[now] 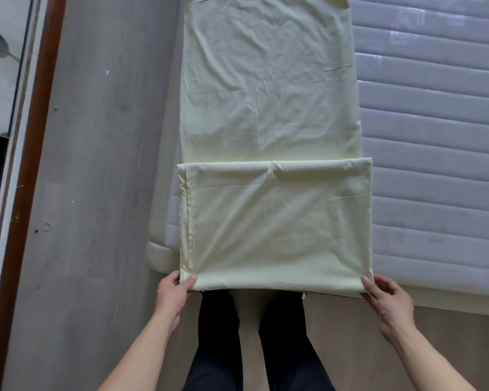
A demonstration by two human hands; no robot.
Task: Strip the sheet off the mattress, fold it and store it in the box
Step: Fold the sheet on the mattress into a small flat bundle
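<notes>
- The sheet is pale yellow and creased. It lies as a long folded strip on the mattress, running away from the person along the mattress's left edge.
- The near end of the sheet is doubled back over itself. This forms a rectangular panel with a straight fold line across the strip and a hemmed edge down its left side.
- The left hand pinches the near left corner of the panel, thumb on top.
- The right hand pinches the near right corner in the same way.
- No container can be made out in this view.
- The mattress is grey-white with quilted horizontal channels. Its rounded near-left corner shows beside the sheet.
- The floor is grey wood-grain plank. A brown strip borders it at the left.
- The person's dark trouser legs stand between the forearms.
</notes>
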